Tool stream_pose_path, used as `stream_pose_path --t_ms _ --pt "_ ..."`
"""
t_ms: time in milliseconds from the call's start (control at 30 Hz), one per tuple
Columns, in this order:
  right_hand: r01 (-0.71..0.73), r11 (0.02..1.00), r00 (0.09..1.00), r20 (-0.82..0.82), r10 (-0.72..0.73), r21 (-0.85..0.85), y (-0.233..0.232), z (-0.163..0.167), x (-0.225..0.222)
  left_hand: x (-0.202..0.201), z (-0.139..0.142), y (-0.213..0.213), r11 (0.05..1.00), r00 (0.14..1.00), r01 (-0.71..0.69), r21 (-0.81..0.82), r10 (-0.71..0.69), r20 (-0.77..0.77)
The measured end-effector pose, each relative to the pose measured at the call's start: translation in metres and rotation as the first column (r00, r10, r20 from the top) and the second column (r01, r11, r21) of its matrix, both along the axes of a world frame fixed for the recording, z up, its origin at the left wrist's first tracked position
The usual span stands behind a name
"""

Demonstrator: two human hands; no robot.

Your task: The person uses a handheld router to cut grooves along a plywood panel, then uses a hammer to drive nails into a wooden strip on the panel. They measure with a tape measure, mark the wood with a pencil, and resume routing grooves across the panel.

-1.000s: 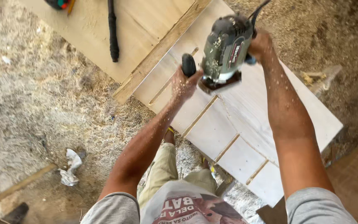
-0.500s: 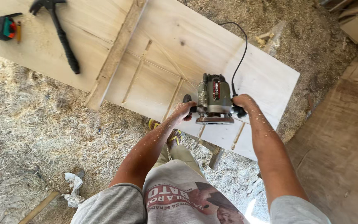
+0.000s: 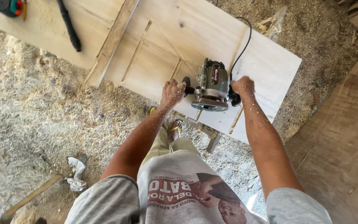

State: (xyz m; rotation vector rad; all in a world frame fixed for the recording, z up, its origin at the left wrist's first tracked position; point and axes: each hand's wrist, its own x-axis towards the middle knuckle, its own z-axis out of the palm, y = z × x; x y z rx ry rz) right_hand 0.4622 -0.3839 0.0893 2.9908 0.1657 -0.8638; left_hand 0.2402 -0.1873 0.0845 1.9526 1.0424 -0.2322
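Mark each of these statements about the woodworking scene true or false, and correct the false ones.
1. Both hands grip the side handles of the grey-green electric router. True: left hand, right hand.
2. The router sits on the sawdust-covered ground. False: it rests on the pale wooden panel.
3. A black cord runs from the router. True.
4. The black-handled hammer lies beside the right hand. False: it lies far off on the upper-left board.
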Motion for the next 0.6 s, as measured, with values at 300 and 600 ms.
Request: stream_pose_path --t_ms 300,600 --pt "-0.434 0.751 0.888 0.375 0.266 0.497 0.046 0.029 -0.056 -0.060 0.001 0.041 0.958 0.979 0.182 0.220 -0.197 0.048" --pt "-0.102 0.802 0.968 0.243 -0.055 0.588 0.020 0.047 -0.126 -0.113 0.025 0.070 0.974 0.965 0.217 0.069 -0.224 0.136"
